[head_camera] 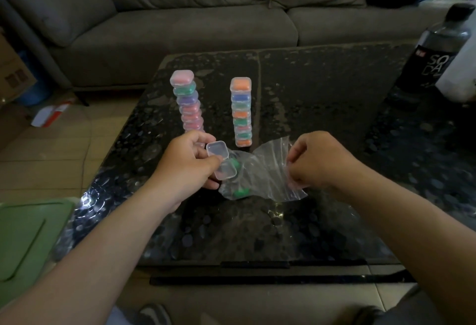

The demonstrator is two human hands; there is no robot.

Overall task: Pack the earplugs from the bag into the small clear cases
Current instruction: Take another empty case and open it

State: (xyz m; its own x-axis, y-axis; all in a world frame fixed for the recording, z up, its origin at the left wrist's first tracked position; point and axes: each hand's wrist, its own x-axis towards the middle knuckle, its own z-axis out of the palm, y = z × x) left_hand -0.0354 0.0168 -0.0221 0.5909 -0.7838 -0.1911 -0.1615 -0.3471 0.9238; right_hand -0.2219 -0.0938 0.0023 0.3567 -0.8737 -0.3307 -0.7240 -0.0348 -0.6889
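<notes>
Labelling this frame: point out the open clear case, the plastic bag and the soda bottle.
open clear case (217, 150), head view, on its upper half.
plastic bag (268, 170), head view, on its middle.
soda bottle (434, 63), head view, on its label.
</notes>
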